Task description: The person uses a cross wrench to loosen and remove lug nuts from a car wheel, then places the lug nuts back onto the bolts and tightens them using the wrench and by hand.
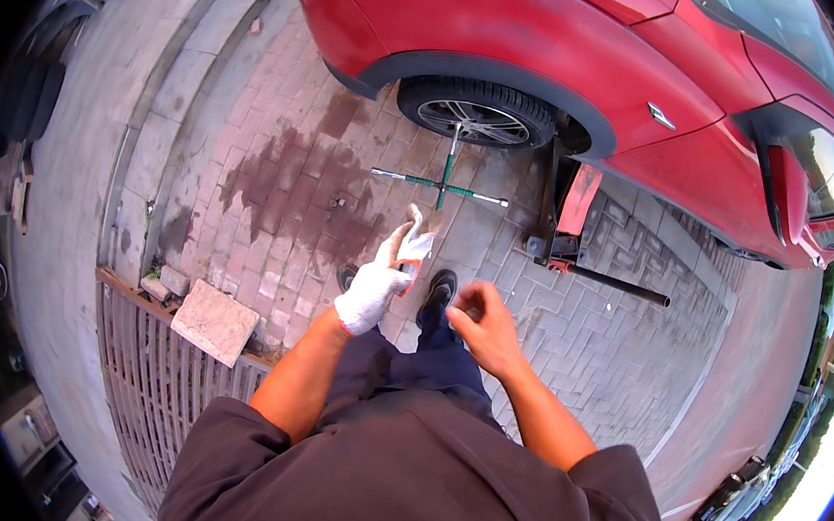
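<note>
My left hand point(370, 291) wears a white knitted work glove with soiled fingertips, one finger stretched forward. Between its thumb and fingers is a second white glove point(416, 250) with an orange-red cuff. My right hand point(482, 328) is bare and loosely curled beside it, apart from the glove; nothing shows in it. Ahead of both hands, a green four-way lug wrench point(443, 185) with silver ends stands out from the front wheel point(474, 117) of a red car, one arm reaching the wheel's face.
A red floor jack point(579, 200) stands beside the wheel under the red car point(516, 31), its dark handle point(623, 285) sticking out over the paving. Stone steps point(169, 90) rise at left. A stone slab point(215, 322) lies by a slatted grate point(168, 388). Wet patches point(289, 190) darken the bricks.
</note>
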The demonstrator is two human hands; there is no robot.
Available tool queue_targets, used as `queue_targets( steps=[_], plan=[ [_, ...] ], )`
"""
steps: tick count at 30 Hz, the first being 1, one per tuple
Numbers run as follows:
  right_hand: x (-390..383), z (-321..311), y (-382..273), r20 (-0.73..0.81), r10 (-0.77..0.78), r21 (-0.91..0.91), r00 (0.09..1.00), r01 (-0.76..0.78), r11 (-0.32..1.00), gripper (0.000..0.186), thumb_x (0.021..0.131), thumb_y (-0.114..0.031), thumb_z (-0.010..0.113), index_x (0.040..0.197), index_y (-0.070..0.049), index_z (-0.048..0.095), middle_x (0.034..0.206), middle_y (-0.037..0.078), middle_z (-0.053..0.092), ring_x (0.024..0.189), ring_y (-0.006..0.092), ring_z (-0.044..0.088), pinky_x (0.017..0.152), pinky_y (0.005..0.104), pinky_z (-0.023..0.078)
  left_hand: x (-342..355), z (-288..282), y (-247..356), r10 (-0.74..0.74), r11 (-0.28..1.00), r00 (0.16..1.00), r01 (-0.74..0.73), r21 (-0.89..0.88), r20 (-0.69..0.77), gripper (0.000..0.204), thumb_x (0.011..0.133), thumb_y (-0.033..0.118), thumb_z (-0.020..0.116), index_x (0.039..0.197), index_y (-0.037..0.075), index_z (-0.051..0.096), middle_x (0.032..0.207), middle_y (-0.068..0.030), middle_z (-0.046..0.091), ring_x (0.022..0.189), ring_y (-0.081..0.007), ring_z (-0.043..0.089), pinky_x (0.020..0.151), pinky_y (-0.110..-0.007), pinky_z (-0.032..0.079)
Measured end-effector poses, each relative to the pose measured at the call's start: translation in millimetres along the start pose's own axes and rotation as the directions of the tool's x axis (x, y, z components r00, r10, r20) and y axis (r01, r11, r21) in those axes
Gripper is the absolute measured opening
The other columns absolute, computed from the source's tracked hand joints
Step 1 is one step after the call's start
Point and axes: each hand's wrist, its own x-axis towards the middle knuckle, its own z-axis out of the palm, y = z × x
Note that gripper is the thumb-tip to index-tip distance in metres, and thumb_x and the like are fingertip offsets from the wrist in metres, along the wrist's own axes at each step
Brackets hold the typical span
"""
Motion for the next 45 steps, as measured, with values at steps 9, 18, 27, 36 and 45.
queue_targets(
  steps=[9, 18, 27, 36, 45],
  plan=[
    [42, 66, -23, -0.117, -0.065, 0.080, 0.991, 0.074, 0.994, 0.020, 0.091, -0.002, 0.058, 0.111, -0.001, 0.054, 0.085, 0.009, 0.062, 0.074, 0.0195, 0.062, 0.064, 0.0325, 0.050, 7, -9, -46, 0.145, 0.946, 0.972, -0.082, 0.312, -0.184, 0.072, 0.090, 0.009, 0.052, 0.158, 0.015, 0.027, 0.123, -0.0087, 0.060, 0.102, -0.0195, 0.059, 0.088, -0.033, 0.048],
    [42, 89, 22, 0.205, 0.196, -0.851, 0.959, 0.076, 0.520, 0.026, 0.085, -0.006, 0.059, 0.109, -0.010, 0.068, 0.092, 0.017, 0.067, 0.088, 0.0356, 0.067, 0.070, 0.0482, 0.053, -22, -20, -30, 0.621, 0.265, 0.778, -0.092, 0.960, -0.096, 0.018, 0.088, 0.023, 0.063, 0.082, 0.007, 0.063, 0.076, -0.0151, 0.058, 0.073, -0.0374, 0.061, 0.067, -0.047, 0.050],
    [79, 86, 32, -0.270, 0.140, 0.838, 0.953, 0.161, 0.521, 0.042, 0.104, -0.016, 0.044, 0.140, 0.006, 0.042, 0.112, 0.020, 0.064, 0.114, 0.0262, 0.057, 0.084, 0.0422, 0.054, -9, 14, -50, 0.023, 0.391, 0.999, -0.041, 0.919, 0.035, 0.035, 0.087, 0.033, 0.055, 0.083, 0.001, 0.069, 0.087, -0.0231, 0.067, 0.085, -0.0420, 0.066, 0.077, -0.049, 0.052],
    [96, 42, 87, 0.251, 0.387, 0.657, 0.887, -0.450, 0.604, 0.082, 0.097, -0.066, 0.041, 0.147, -0.002, 0.038, 0.120, 0.023, 0.063, 0.082, 0.0331, 0.066, 0.073, 0.0417, 0.054, 13, 49, -59, 0.186, 0.316, 0.967, -0.227, 0.921, 0.174, 0.025, 0.087, 0.026, 0.060, 0.081, 0.004, 0.068, 0.080, -0.0174, 0.064, 0.079, -0.0374, 0.065, 0.071, -0.047, 0.052],
    [186, 59, 261, -0.019, 0.297, 0.900, 0.955, -0.113, 0.422, 0.063, 0.092, -0.049, 0.064, 0.134, -0.004, 0.048, 0.137, 0.015, 0.053, 0.114, 0.0285, 0.058, 0.090, 0.0322, 0.052, 104, 34, -164, -0.086, 0.590, 0.995, 0.097, 0.802, -0.057, 0.030, 0.092, 0.028, 0.056, 0.085, 0.000, 0.066, 0.089, -0.0225, 0.065, 0.086, -0.0428, 0.064, 0.076, -0.051, 0.050]
  ],
)
